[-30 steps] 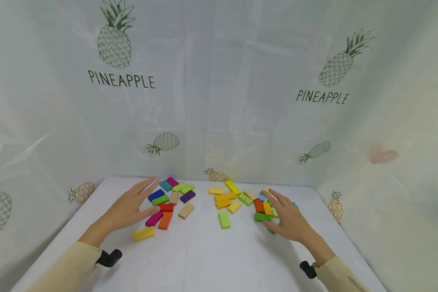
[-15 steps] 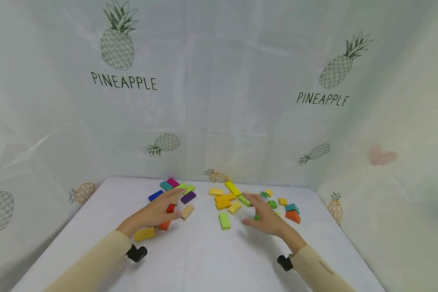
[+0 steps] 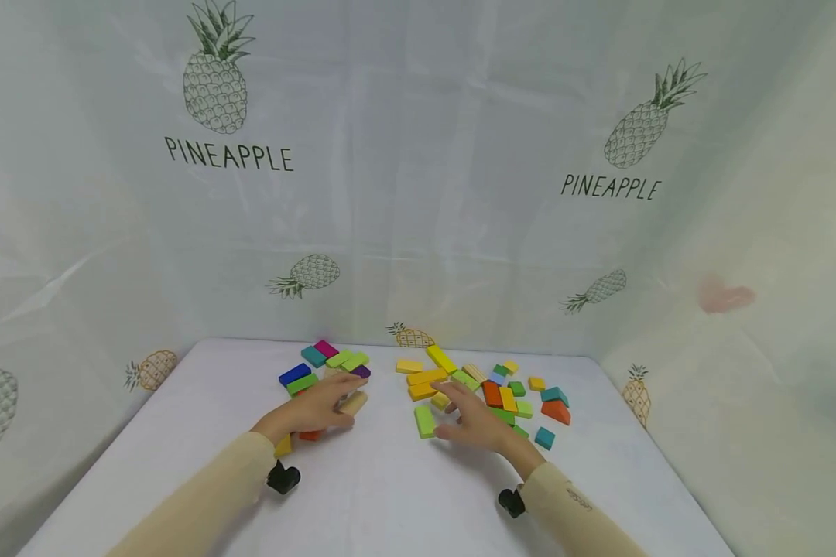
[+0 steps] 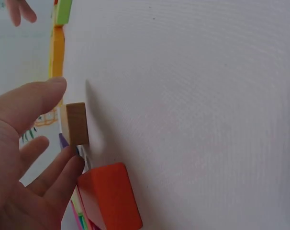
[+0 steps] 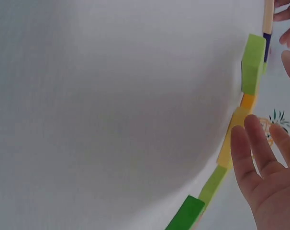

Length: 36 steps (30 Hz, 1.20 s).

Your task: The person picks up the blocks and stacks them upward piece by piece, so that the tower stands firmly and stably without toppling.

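Pale pineapple-printed sheeting (image 3: 418,193) hangs behind a white table (image 3: 390,495).

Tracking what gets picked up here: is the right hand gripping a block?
No, the right hand has its fingers extended, with nothing held between them.

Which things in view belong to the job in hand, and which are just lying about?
Likely the job:
- left hand, near the bare-wood block
- right hand, near the light-green block
- probably the other coloured blocks, e.g. blue block, teal block

Likely just surroundings:
- pineapple-print curtain
- white table, as support only
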Tool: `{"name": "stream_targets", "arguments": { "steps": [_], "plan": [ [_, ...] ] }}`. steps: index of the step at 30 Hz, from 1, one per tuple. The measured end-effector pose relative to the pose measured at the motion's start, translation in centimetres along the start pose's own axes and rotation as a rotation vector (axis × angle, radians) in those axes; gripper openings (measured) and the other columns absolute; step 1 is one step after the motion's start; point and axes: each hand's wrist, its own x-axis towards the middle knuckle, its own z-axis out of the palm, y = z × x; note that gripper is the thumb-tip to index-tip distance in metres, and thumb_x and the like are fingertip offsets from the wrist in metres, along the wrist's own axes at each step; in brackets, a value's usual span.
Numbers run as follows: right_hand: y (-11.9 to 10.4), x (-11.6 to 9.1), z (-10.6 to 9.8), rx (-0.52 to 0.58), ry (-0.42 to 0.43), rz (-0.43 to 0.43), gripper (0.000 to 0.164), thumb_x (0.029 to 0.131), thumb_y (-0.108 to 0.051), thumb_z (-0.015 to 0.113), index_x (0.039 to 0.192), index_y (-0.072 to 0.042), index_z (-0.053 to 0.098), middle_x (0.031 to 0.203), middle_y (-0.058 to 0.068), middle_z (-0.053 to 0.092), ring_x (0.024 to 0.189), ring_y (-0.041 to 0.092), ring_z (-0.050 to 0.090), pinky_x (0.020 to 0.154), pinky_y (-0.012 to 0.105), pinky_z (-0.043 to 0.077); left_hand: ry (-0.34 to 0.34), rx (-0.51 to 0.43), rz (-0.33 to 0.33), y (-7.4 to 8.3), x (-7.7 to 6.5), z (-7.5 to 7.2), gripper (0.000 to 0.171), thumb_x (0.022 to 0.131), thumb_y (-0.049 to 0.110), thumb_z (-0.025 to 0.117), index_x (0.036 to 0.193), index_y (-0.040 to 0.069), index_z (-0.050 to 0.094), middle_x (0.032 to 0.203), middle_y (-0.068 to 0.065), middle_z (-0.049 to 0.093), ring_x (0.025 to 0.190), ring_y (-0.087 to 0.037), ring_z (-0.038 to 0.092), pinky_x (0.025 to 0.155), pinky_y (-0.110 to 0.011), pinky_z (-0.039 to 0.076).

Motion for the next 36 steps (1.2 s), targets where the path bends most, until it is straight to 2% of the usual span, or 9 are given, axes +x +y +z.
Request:
{"name": "stream_targets", "arguments": {
  "steps": [4,7,14,20,25,31,36],
  "plan": [
    [-0.1,0.5,0.6,-0.011,-0.054,0.003,0.083,0.095,-0.027,0.082,0.165,-0.015,0.038,0.157,0.015,0.046,0.114,0.024,0.062,0.091,0.033,0.057,-0.027,0.032,-0.015,-0.2,0.4,0.5,0.075,0.095,0.021,0.081,0.162,0.019,0.046,0.168,-0.011,0.04,0.146,-0.038,0.046,0.115,-0.061,0.045],
    [-0.3,0.7,0.9,-0.029,-0.079,0.0,0.084,0.095,-0.026,0.083,0.164,-0.011,0.039,0.154,0.017,0.049,0.113,0.025,0.062,0.092,0.034,0.057,-0.033,0.059,-0.016,0.0,0.5,0.7,0.072,0.095,0.019,0.081,0.16,0.017,0.05,0.166,-0.01,0.042,0.146,-0.038,0.046,0.115,-0.061,0.045],
    [-0.8,1.3,1.0,-0.106,-0.104,0.022,0.075,0.095,-0.029,0.083,0.159,-0.013,0.049,0.147,0.009,0.056,0.11,0.018,0.059,0.096,0.037,0.056,-0.02,0.109,0.015,0.5,0.7,0.6,0.062,0.095,0.016,0.082,0.152,0.01,0.059,0.151,-0.01,0.056,0.134,-0.035,0.054,0.112,-0.058,0.049],
    [-0.8,1.6,1.3,-0.138,-0.117,0.028,0.069,0.093,-0.027,0.084,0.154,-0.012,0.056,0.136,0.005,0.06,0.106,0.015,0.056,0.092,0.034,0.056,0.003,0.076,-0.031,0.9,0.6,0.5,0.061,0.09,0.018,0.087,0.145,0.008,0.065,0.141,-0.01,0.06,0.12,-0.027,0.057,0.108,-0.054,0.052],
    [-0.7,1.8,1.4,-0.153,-0.12,0.038,0.063,0.092,-0.029,0.085,0.149,-0.013,0.061,0.135,0.006,0.059,0.107,0.015,0.057,0.093,0.034,0.056,0.023,0.055,-0.088,1.2,0.5,0.5,0.059,0.087,0.021,0.09,0.141,0.01,0.067,0.137,-0.007,0.062,0.113,-0.022,0.058,0.105,-0.05,0.055],
    [-0.6,1.8,1.5,-0.163,-0.11,0.037,0.061,0.091,-0.031,0.087,0.144,-0.013,0.065,0.132,0.004,0.061,0.106,0.014,0.058,0.093,0.033,0.056,0.042,-0.022,-0.123,1.6,0.1,0.9,0.058,0.084,0.021,0.093,0.136,0.014,0.069,0.114,0.0,0.064,0.101,-0.017,0.057,0.093,-0.04,0.057],
    [-0.8,1.5,1.8,-0.13,-0.098,0.065,0.06,0.089,-0.032,0.089,0.141,-0.014,0.067,0.124,0.0,0.062,0.103,0.014,0.057,0.088,0.031,0.055,0.072,-0.082,-0.135,2.2,-0.5,1.6,0.057,0.08,0.018,0.095,0.132,0.012,0.071,0.103,0.001,0.06,0.096,-0.017,0.055,0.084,-0.034,0.056]
  ]
}}
